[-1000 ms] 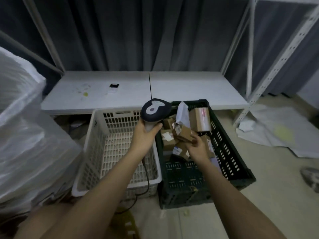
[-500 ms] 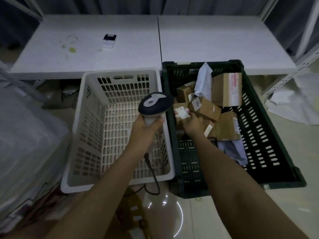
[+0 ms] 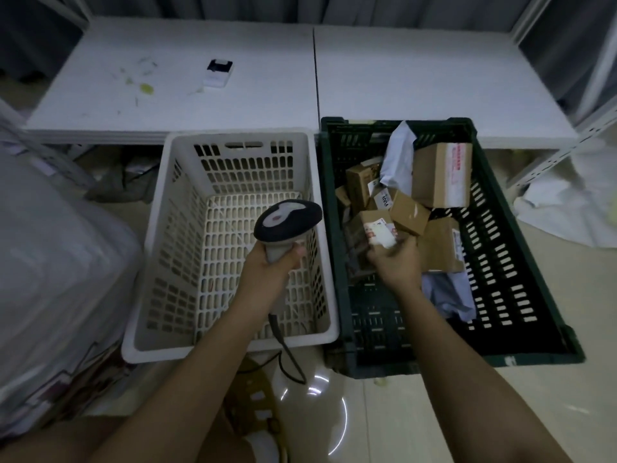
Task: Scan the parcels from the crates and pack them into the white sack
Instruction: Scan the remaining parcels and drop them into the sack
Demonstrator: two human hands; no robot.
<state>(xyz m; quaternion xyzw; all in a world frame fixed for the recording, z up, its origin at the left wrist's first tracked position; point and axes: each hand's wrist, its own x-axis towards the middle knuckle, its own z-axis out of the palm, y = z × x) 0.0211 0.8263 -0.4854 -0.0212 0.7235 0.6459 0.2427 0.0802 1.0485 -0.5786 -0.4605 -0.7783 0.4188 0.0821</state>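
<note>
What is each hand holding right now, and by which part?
The left hand grips the scanner by its handle. The right hand holds a small labelled parcel by its near end, over the green crate.

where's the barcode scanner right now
In the head view, left of centre: the left hand grips the barcode scanner over the white crate, beside the green crate.

Two crates side by side before surface (image 3: 400, 78): left crate (image 3: 230, 342), right crate (image 3: 521, 355) with parcels (image 3: 437, 175) inside; sack (image 3: 50, 262) far left
</note>
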